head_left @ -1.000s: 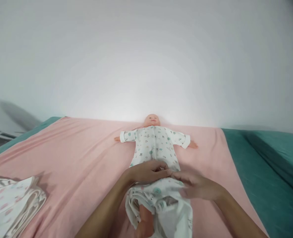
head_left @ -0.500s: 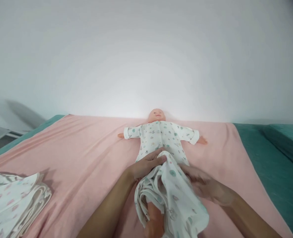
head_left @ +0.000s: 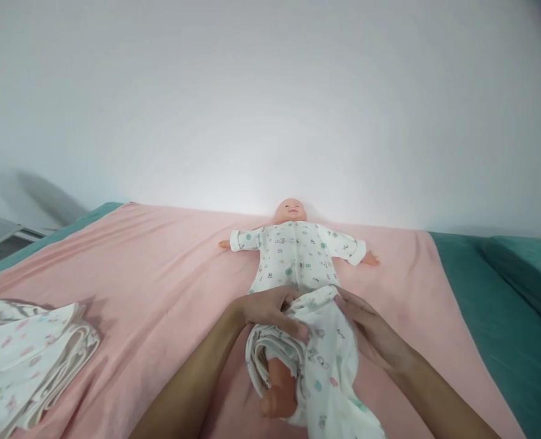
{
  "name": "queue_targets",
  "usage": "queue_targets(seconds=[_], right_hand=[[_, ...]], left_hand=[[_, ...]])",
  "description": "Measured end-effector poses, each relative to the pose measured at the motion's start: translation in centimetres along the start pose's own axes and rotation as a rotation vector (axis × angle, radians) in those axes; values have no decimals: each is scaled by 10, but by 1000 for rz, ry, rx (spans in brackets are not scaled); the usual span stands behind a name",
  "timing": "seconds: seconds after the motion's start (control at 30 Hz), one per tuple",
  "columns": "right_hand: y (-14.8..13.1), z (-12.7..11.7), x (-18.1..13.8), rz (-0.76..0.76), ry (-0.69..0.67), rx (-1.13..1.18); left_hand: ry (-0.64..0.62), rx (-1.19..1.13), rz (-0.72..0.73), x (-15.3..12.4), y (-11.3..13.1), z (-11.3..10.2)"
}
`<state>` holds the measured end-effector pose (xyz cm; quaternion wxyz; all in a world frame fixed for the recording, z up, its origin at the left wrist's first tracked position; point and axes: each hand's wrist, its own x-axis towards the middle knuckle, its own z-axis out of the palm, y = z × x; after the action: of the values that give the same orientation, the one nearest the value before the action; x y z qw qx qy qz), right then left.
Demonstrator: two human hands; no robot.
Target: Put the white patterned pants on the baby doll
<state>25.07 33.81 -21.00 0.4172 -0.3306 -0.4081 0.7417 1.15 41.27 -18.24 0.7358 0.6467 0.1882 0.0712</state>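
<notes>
Since half a second ago, both hands have dropped from the doll's belly toward its hips, and the gathered cloth that stood raised now sags lower, baring more of one leg. The left hand (head_left: 270, 308) curls its fingers over the bunched lower half of the printed sleepsuit (head_left: 297, 256) and grips the folds. The right hand (head_left: 371, 332) lies along the other side of the fabric with its fingers stretched out, and I cannot tell whether its thumb pinches underneath. The baby doll (head_left: 291, 210) lies on its back on the pink sheet (head_left: 151, 286), head toward the white wall (head_left: 270, 91), arms spread wide. Its bare leg (head_left: 279, 387) sticks out of the loose cloth. The garment looks thin, soft and light, likely to crumple and slide, so the gathered hem or the leg opening seems the surest hold. The doll's limbs look like smooth, stiff plastic. No box or basket shows; only the sleepsuit encloses anything, namely the torso and arms. Folded printed cloths (head_left: 27, 360) lie well apart at the left, and a teal mattress (head_left: 494, 305) shows beyond the sheet.
</notes>
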Motion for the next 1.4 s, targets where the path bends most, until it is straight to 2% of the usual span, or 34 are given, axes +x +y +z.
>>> queue_targets(seconds=[0.07, 0.1, 0.2, 0.27, 0.3, 0.33, 0.4, 0.5, 0.63, 0.7, 0.8, 0.87, 0.97, 1.07, 1.17, 1.23, 1.3, 1.4], right_hand=[[-1, 0, -2, 21, 60, -29], [-2, -1, -3, 64, 60, -73], [-6, -6, -9, 192, -107, -284], [-8, -8, -11, 192, -230, -383], [-8, -8, -11, 170, -244, -385], [-8, -7, -10, 142, -214, -353], [-7, -3, -7, 71, -68, -223], [-3, 5, 0, -38, 144, -56], [-2, 11, 2, -40, 223, -72], [-6, 7, -1, 31, 175, -161], [-16, -3, -9, 162, -83, -329], [-22, -8, -15, 165, -261, -403], [-24, -8, -19, 106, -386, -446], [-18, -4, -20, 85, -361, -341], [-11, -2, -19, 96, -162, -178], [-9, -1, -18, 125, -58, -150], [-10, 0, -19, 156, -70, -225], [-17, 4, -22, 81, -267, -425]], left_hand=[[-53, 14, 21, -2, 2, 1], [-34, -12, 43, -2, 3, 1], [112, -110, 61, -3, 1, 2], [166, -161, 44, -3, -3, 2], [182, -188, 38, -3, -4, 1], [198, -216, 37, -3, -6, 1], [179, -269, 30, -3, -8, 0], [11, -262, 19, -3, -6, 0], [-6, -27, 48, -3, 2, 3], [-7, 31, 38, -2, 2, 3], [41, 17, 27, 0, -1, 1], [83, 14, 30, 0, -5, 0], [100, 13, 52, -1, -8, -3], [64, -33, 35, -2, -10, -5], [27, -86, 22, -4, -14, -6], [40, -154, 60, -5, -16, -6], [96, -228, 103, -4, -17, -5], [116, -209, 96, -2, -15, -3]])
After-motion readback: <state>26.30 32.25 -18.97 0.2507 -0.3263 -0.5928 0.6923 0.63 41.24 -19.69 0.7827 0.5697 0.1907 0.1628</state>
